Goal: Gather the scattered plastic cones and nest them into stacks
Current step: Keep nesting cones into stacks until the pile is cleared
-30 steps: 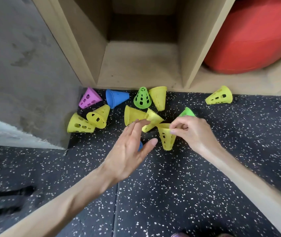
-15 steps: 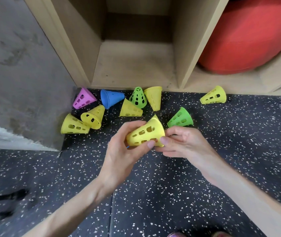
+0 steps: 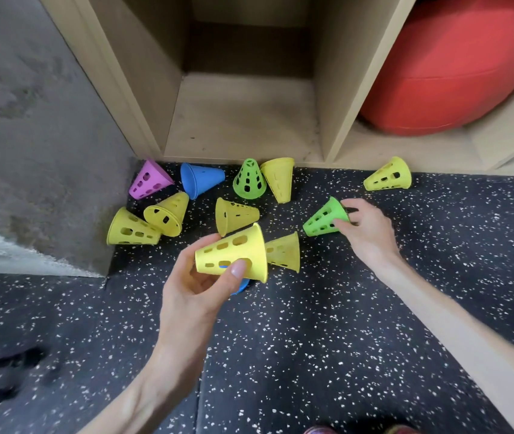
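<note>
cones: no text, brand or number legible; only punched slots and holes
shelf unit: bare panels, no label or sign
red ball: plain surface, nothing printed that can be read
floor: white specks only, no markings
wall: stains, no lettering
readable text in total: 0
</note>
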